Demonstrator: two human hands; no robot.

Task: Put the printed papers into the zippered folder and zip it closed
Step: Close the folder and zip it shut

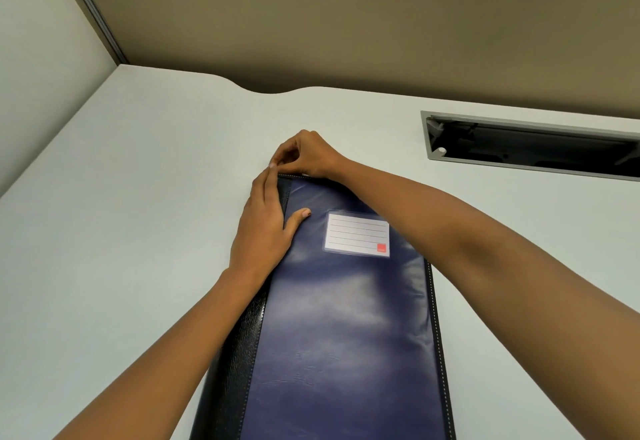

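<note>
A dark blue zippered folder [343, 328] with black stitched edging lies flat and closed on the white desk [138, 197], long side running away from me. A white lined label card [357, 234] with a small red square sits near its far end. My left hand [266, 228] lies along the folder's far left edge, thumb pressed on the cover. My right hand [306, 155] is at the far left corner, fingertips pinched together there; the zipper pull is hidden under them. No printed papers are in sight.
A grey-framed cable slot [530, 143] is cut into the desk at the right rear. The desk's wavy back edge meets a beige partition wall [346, 24]. A white panel stands at the far left.
</note>
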